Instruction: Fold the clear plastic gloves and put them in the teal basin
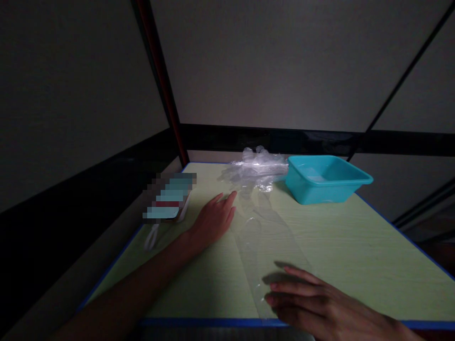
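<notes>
A clear plastic disposable glove (270, 237) lies flat on the table, its fingers toward the back and its cuff at the front edge. My left hand (215, 218) rests beside the glove's finger end, fingers stretched out and apart, holding nothing. Over the cuff end hovers my right hand (313, 298), its fingers extended and casting a shadow on the glove. Whether its fingertips touch the plastic I cannot tell. Behind the flat glove sits a crumpled heap of clear plastic gloves (258, 168).
A turquoise plastic basket (320, 189) stands at the back right, something pale inside it. On the left lies a phone-like object (170, 203), its screen pixelated, with a white strap (152, 237). The pale table (355, 255) has blue edging and meets walls at the back and left.
</notes>
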Tool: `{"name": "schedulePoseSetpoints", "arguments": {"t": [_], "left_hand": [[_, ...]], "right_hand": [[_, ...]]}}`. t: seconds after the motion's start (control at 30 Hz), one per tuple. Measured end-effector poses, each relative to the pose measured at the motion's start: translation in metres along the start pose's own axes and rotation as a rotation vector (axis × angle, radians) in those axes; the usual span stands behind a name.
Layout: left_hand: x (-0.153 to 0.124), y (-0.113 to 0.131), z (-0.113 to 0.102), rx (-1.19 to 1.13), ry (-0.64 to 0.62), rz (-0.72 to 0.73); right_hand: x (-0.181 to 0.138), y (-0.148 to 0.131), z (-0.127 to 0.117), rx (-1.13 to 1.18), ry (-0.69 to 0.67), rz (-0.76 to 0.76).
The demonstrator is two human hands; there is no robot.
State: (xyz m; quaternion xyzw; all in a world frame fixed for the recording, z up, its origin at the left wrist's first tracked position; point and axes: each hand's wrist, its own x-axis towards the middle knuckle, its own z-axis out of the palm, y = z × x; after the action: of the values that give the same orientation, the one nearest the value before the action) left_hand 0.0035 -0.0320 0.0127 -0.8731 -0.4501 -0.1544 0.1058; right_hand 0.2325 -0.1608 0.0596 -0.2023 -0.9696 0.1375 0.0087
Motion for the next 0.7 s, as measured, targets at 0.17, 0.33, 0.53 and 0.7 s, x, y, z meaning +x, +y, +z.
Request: {"name": "schedulePoseSetpoints", "arguments": {"t": [0.17, 0.33, 0.53, 0.7], "left_hand": [[0.002, -0.007, 0.004, -0.083, -0.005, 0.004], [0.002, -0.014, 0.007, -0.27, -0.042, -0.025], [0.003, -0.02, 0.014, -0.372, -0.048, 0.02], [0.003, -0.017, 0.014, -0.325, -0.014, 0.01]], "right_hand": [[0.01, -0.001, 0.008, -0.044, 0.062, -0.015], [0.023, -0.004, 0.019, -0.084, 0.1, -0.024], [0.039, -0.009, 0.023, -0.085, 0.076, -0.02], [0.038, 0.013, 0.002, 0.041, 0.25, 0.039]]}}
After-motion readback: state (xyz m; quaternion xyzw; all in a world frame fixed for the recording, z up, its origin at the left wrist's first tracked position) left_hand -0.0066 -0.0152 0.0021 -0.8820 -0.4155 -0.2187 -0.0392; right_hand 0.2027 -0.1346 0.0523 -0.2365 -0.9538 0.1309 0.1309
